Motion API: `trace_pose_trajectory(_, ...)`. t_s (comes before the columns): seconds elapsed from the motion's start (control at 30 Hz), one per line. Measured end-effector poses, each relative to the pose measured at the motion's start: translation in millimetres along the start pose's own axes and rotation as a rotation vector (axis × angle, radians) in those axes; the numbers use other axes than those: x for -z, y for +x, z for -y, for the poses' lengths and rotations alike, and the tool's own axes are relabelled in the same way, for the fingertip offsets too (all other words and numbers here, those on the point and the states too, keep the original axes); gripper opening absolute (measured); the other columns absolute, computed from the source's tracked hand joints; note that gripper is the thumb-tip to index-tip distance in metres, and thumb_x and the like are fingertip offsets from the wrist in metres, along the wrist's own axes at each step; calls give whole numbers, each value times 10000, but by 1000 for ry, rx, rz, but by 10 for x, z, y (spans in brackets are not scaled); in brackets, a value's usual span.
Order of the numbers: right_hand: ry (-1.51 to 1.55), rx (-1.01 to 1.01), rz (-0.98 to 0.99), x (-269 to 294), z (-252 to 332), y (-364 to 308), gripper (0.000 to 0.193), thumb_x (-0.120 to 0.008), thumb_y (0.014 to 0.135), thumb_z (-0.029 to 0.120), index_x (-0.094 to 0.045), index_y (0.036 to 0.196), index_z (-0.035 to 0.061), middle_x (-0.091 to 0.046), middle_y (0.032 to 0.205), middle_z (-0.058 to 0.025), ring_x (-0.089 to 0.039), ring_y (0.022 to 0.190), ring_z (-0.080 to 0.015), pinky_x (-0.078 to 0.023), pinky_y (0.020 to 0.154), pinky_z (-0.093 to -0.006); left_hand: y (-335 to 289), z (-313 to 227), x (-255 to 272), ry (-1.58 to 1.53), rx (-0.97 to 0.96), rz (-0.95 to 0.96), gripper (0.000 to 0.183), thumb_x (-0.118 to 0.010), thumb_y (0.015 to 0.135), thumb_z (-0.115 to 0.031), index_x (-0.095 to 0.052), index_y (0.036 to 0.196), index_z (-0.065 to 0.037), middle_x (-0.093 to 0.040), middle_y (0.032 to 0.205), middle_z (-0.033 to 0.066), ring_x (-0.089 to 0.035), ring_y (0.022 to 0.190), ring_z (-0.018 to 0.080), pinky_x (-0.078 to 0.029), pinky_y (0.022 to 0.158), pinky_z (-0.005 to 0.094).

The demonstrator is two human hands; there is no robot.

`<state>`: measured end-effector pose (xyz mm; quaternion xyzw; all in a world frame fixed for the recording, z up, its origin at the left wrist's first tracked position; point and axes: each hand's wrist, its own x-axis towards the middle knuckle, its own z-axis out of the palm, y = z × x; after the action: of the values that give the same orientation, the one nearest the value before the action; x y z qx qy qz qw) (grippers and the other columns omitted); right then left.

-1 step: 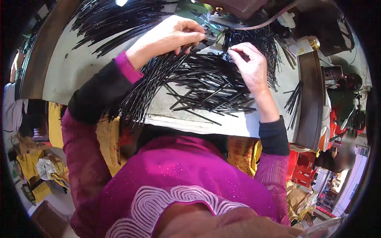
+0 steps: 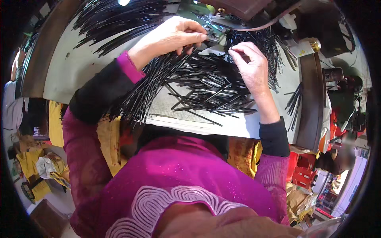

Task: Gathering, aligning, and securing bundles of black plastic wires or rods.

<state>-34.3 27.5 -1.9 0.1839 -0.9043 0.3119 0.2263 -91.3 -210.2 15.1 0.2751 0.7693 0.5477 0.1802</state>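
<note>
My left hand (image 2: 178, 36) is closed, thumb and fingertips pinched together beside a small metal part of the machine (image 2: 213, 37). Whatever lies between those fingertips is too small to make out. To its right, my right hand (image 2: 251, 63) also pinches with thumb and forefinger; I cannot tell what is in it. Between and below the hands lies a loose pile of thin black strips (image 2: 210, 81). A longer bundle of black strips (image 2: 147, 89) runs from under my left hand toward the table's near edge. Thin black tangled pieces (image 2: 273, 59) lie just beyond my right hand.
The dark machine head (image 2: 242, 7) overhangs the far side of the pale worktable (image 2: 65, 73). More black strips (image 2: 119, 23) spread at the far left, and a small bunch (image 2: 293, 104) lies at the right. Raised brown edges (image 2: 311, 99) flank the table. Yellow sacks (image 2: 109, 139) hang below.
</note>
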Motion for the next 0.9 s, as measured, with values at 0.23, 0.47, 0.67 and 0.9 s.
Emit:
trace_pose_trajectory(0.23, 304, -350, 246, -118, 311, 115, 164, -573, 869, 117, -612, 986, 9, -583, 674, -9, -521, 567, -53, -434, 521, -186, -9, 42, 11, -229, 70, -4, 297, -602, 856, -300, -603, 995, -38, -589, 758, 6, -541, 585, 41, -377, 444, 143)
trace_pose_trajectory(0.47, 540, -520, 341, -138, 417, 193, 238, -549, 887, 201, -613, 994, -2, -561, 620, -12, -474, 475, -59, -389, 444, -195, -4, 71, 17, -226, 58, -21, 288, -610, 847, -322, -611, 953, -55, -586, 747, -1, -541, 586, 44, -373, 442, 153)
trace_pose_trajectory(0.67, 578, -532, 366, -133, 401, 224, 262, -561, 881, 218, -611, 1008, -6, -559, 628, -5, -472, 484, -48, -383, 433, -179, 7, 91, 22, -212, 51, -26, 279, -605, 850, -316, -610, 950, -55, -586, 760, 0, -542, 591, 46, -377, 445, 161)
trace_pose_trajectory(0.9, 601, -553, 368, -122, 402, 232, 254, -565, 880, 210, -612, 1008, -5, -564, 643, -9, -476, 492, -47, -394, 435, -181, 15, 94, 23, -190, 46, -24, 268, -598, 855, -307, -611, 946, -55, -588, 764, -1, -541, 589, 45, -377, 446, 161)
